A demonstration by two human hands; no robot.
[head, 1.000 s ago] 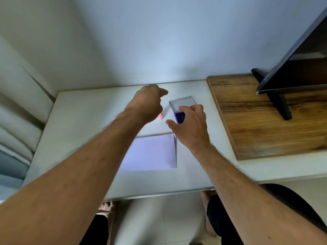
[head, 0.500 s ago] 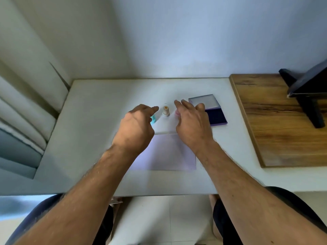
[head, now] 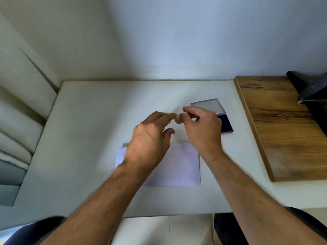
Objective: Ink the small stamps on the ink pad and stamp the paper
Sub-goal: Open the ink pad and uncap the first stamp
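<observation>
A lilac sheet of paper (head: pixel 178 167) lies on the white table (head: pixel 92 131), partly under my forearms. The ink pad (head: pixel 226 125) sits open at the paper's far right, dark blue, its clear lid (head: pixel 206 105) folded back. My right hand (head: pixel 203 131) hovers beyond the paper's far edge, finger and thumb pinched on a small blurred pinkish stamp (head: pixel 178 119). My left hand (head: pixel 150 138) is just left of it, fingers spread and reaching toward the stamp, nothing visible in it. No other stamp shows.
A wooden board (head: pixel 283 131) lies on the right with a dark monitor stand (head: pixel 311 91) on it. The wall runs along the table's far edge and a padded cushion (head: pixel 21 121) flanks the left. My knees show below the near edge.
The view has steadied over the table. Both hands rose from the surface and came together. The teal and orange stamps seen between them half a second ago are out of sight.
</observation>
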